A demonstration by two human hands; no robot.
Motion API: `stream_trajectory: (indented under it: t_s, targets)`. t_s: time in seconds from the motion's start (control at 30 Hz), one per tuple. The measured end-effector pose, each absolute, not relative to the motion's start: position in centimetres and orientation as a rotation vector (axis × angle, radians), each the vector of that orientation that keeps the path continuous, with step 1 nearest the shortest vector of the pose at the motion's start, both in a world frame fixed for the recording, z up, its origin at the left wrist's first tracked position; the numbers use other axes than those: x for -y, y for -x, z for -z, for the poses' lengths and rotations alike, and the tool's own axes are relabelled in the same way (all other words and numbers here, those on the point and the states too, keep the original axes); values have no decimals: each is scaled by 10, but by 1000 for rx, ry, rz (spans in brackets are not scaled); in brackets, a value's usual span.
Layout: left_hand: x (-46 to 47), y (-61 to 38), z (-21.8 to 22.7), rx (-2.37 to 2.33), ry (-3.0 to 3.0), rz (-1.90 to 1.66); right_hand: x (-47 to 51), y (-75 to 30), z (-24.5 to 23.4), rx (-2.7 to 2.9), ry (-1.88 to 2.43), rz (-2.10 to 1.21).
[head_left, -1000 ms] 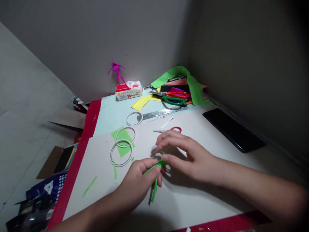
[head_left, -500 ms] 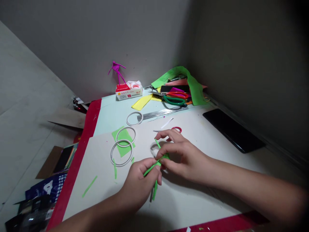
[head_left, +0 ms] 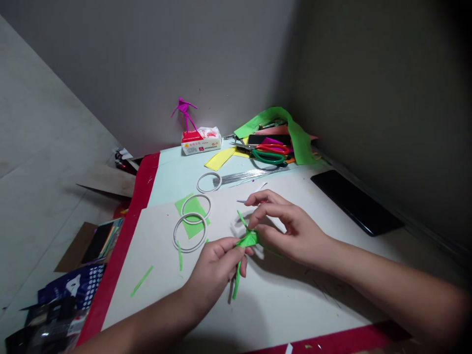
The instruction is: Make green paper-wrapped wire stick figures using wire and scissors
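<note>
Pinching green paper (head_left: pixel 249 240), left hand (head_left: pixel 216 270) and right hand (head_left: pixel 293 231) closed on it; white card (head_left: pixel 287 305) over red board (head_left: pixel 118 236); grey wall (head_left: pixel 147 64) behind.

The left hand (head_left: pixel 216 270) and right hand (head_left: pixel 295 231) cover how the green strip (head_left: pixel 248 240) and white ring (head_left: pixel 236 227) join.

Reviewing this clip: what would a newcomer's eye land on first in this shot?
The left hand and right hand draw the eye first, pinching a bright green paper strip at the centre. Behind them, a magenta wire figure stands on a tissue pack, left of scissors with red and green handles.
</note>
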State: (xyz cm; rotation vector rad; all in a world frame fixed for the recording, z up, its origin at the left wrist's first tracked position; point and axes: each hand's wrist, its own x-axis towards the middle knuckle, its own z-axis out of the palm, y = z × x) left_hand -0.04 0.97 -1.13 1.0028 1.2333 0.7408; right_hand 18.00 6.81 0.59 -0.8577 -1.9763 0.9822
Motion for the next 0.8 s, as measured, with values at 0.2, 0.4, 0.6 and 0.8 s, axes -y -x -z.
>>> stream_trajectory:
  t_s: [0.2,0.4,0.6,0.8]
  targets:
    - [-9,0,10,-1221,-974,-813,-67,-181,-6,2094,849,-828]
    - [-9,1,11,-1232,-978,-836,-66,-180,-1,2099,816,-772]
    - [-11,3,16,-1218,-998,-859,-66,-179,0,2080,827,-780]
    - [-9,3,16,-1189,-984,-877,-66,-176,-1,1997,870,-1041]
